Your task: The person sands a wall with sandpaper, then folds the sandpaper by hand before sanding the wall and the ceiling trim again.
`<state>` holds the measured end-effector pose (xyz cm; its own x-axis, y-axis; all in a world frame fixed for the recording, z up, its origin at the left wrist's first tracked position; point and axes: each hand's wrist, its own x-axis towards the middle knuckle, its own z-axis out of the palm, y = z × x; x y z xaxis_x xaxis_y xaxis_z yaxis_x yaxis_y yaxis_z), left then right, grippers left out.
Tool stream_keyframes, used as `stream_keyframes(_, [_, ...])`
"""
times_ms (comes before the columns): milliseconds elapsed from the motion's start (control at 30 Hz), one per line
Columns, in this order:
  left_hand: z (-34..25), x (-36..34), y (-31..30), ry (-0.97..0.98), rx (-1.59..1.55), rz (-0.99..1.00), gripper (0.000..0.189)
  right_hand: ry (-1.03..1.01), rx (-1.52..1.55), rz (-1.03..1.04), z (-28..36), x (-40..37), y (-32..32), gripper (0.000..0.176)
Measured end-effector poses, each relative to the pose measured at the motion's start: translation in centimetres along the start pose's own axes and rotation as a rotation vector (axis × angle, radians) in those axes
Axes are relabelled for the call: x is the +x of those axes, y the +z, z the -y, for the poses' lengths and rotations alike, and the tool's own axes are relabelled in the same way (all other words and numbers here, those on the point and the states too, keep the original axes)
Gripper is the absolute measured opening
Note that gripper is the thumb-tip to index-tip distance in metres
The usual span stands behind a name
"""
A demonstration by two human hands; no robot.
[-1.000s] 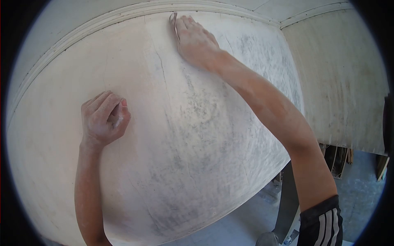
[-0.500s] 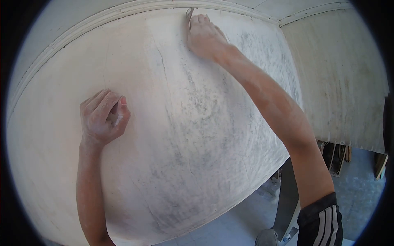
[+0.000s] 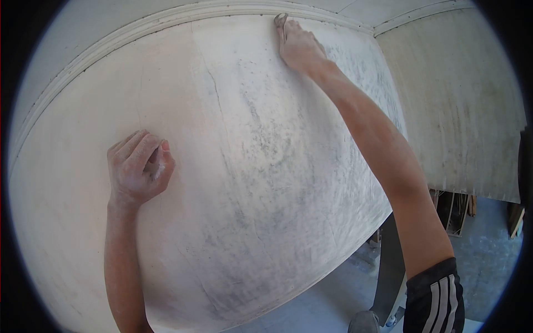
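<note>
My right hand [image 3: 302,49] reaches high up the wall [image 3: 233,183], just under the ceiling moulding. Its fingers press a folded grey sheet, which looks like sandpaper [image 3: 281,22], against the plaster; most of the sheet is hidden behind the hand. Lower down on the left, my left hand [image 3: 141,166] is loosely curled, thumb towards the fingertips, close to or resting on the wall. White dust coats it, and I see nothing in its hollow. Grey smudged patches and a thin vertical crack mark the whitish wall between the hands.
Moulding [image 3: 161,18] runs along the top of the wall into a corner at the right. A stained side wall [image 3: 452,100] stands beyond it. Below lie a grey floor [image 3: 483,255], a rack-like frame [image 3: 452,213] and a dark upright panel [image 3: 390,266].
My right hand has slid a short way to the right along the top of the wall with the sandpaper. The left hand keeps its curled pose, slightly lower in view.
</note>
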<state>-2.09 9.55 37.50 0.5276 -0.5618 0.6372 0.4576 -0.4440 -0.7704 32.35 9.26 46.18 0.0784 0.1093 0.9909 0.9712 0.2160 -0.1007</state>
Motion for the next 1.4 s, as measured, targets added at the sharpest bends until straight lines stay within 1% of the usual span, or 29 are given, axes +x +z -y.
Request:
stream_keyframes(100, [0.2,-0.4,-0.2,-0.033,-0.019,0.005,0.015,0.082,-0.224,0.004,1.4,0.0,1.6,0.054])
stream_keyframes(133, [0.2,-0.4,-0.1,-0.021,-0.016,0.003,0.015,-0.019,-0.371,-0.049,1.0,-0.7,3.1,0.052])
stream_keyframes(167, [0.3,-0.3,-0.1,-0.003,-0.010,0.001,0.015,-0.078,-0.296,-0.107,-0.1,-1.4,3.6,0.051])
stream_keyframes(233, [0.2,0.1,0.1,0.016,0.008,-0.024,0.015,-0.197,-0.139,-0.218,-0.9,-3.7,2.5,0.053])
stream_keyframes(267, [0.0,0.1,0.3,0.022,0.005,-0.026,0.016,-0.028,-0.084,-0.038,-1.2,-2.8,0.4,0.057])
stream_keyframes(367, [0.1,-0.3,0.1,0.003,-0.001,0.005,0.015,0.086,-0.236,-0.117,-3.1,0.8,2.5,0.048])
stream_keyframes(400, [0.1,-0.4,0.0,-0.014,-0.003,0.003,0.015,0.109,-0.245,-0.076,-2.1,0.3,2.2,0.049])
stream_keyframes(467, [0.1,-0.4,0.1,-0.034,-0.010,-0.011,0.015,-0.031,-0.188,-0.124,-1.4,-3.5,2.4,0.050])
stream_keyframes(500, [0.2,-0.3,0.0,-0.014,0.001,-0.017,0.015,-0.103,-0.160,-0.154,-1.5,-4.5,2.4,0.050])
stream_keyframes(533, [0.3,-0.2,0.1,0.006,0.008,-0.021,0.015,-0.140,-0.222,-0.206,-2.9,-5.0,2.5,0.052])
stream_keyframes(567, [0.3,-0.2,0.2,0.025,0.010,-0.021,0.015,-0.029,-0.188,-0.155,-3.7,-4.0,2.0,0.052])
stream_keyframes(633, [0.0,-0.3,0.4,-0.003,-0.001,-0.029,0.015,0.191,-0.113,-0.044,-4.9,-0.5,-0.1,0.051])
stream_keyframes(667, [0.0,-0.3,0.3,-0.015,-0.006,-0.022,0.015,0.290,-0.123,0.018,-4.5,0.4,-1.1,0.051])
stream_keyframes(767, [0.2,-0.5,0.1,-0.005,-0.001,0.001,0.015,0.199,-0.193,-0.005,-3.2,0.5,1.1,0.053])
stream_keyframes(800, [0.2,-0.3,0.2,0.006,0.003,0.007,0.014,0.074,-0.199,-0.043,-3.2,-0.9,2.2,0.056])
stream_keyframes(900, [0.2,0.1,0.3,0.034,0.022,0.000,0.014,0.056,-0.031,-0.028,-4.3,-2.7,0.4,0.058])
stream_keyframes(1000, [0.0,-0.2,0.5,0.030,0.009,-0.013,0.014,0.384,0.015,-0.020,-5.2,1.5,-1.0,0.060])
stream_keyframes(1100, [0.1,-0.5,0.1,0.028,0.010,0.015,0.014,0.320,-0.084,-0.013,-4.6,2.7,1.3,0.060])
stream_keyframes(1200, [0.3,-0.4,0.2,0.032,0.027,0.022,0.014,0.005,0.000,-0.257,-5.8,-0.8,2.8,0.062])
stream_keyframes(1300, [0.1,-0.5,0.4,0.038,0.005,0.006,0.014,0.223,-0.003,-0.130,-8.1,1.2,-0.7,0.063])
stream_keyframes(1333, [0.1,-0.6,0.4,0.033,0.003,-0.002,0.014,0.367,0.004,0.016,-7.6,2.2,-1.5,0.061])
stream_keyframes(1400, [0.1,-0.8,0.1,0.020,0.011,-0.005,0.014,0.333,-0.033,0.021,-5.0,2.1,-0.5,0.060])
